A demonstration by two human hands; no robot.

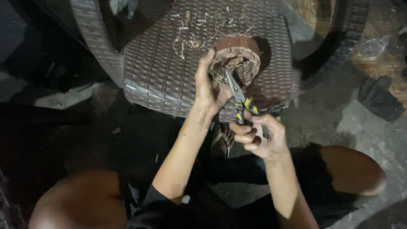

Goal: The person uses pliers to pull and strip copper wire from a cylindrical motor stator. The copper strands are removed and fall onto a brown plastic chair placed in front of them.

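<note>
Gripping Pliers at a Fibre-Packed Shell on a Woven Chair

Working over the seat of a brown woven chair (161,72), a person steadies a round brown shell (237,57) stuffed with tangled fibre, which rests on the seat near its front edge. The left hand (210,89) wraps the near-left side of the shell, thumb up along its rim and palm against its wall, its grip closed on the shell. The right hand (256,135) hangs just in front of the chair's front edge, its grip closed around the yellow-and-black handles of a pair of pliers (239,97). The metal nose of the pliers points up and away from the person, into the fibre at the shell's open face; whether the nose is pinching a strand cannot be told in the dim light.

Pale shavings and fibre scraps (199,29) lie scattered on the seat behind the shell, toward the chair's back. Both bare knees of the person frame the scene in front of the chair, above a rough concrete floor (339,123). To the right of the chair, a dark crumpled cloth (379,99) lies on the floor, and a clear crumpled plastic piece (373,46) sits farther back on that same side.
</note>
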